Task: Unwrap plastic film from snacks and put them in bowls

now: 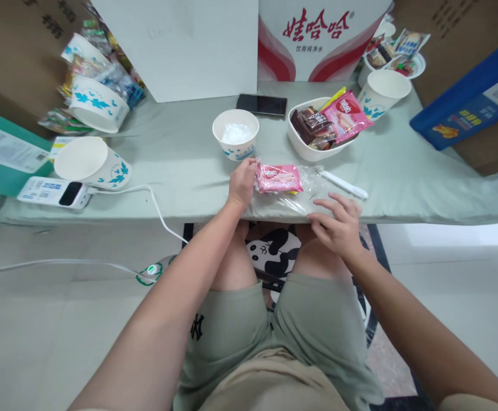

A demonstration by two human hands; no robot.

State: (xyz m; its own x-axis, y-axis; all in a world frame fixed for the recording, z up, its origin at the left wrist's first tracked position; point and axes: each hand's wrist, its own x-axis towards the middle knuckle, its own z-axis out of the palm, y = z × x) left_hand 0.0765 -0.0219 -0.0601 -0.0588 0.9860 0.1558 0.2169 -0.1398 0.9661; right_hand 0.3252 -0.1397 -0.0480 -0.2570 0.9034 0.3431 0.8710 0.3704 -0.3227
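Note:
In the head view, a pink wafer packet (279,178) lies inside a clear plastic bag (312,185) at the table's front edge. A bit of yellow shows under the packet. My left hand (243,181) is closed on the bag's left end, beside the packet. At the bag's lower right corner, my right hand (336,224) has its fingers apart; whether a fingertip touches the film I cannot tell. A white pen-like stick (345,185) lies just above my right hand. Behind my left hand stands a paper cup (235,137) with clear or white plastic inside.
A white bowl (306,149) of packaged snacks sits behind the bag, near a black phone (261,105). Paper cups (97,162) and a power bank (54,192) with a white cable (157,205) are at left. Cartons (317,43) line the back; a blue box (471,94) leans at right.

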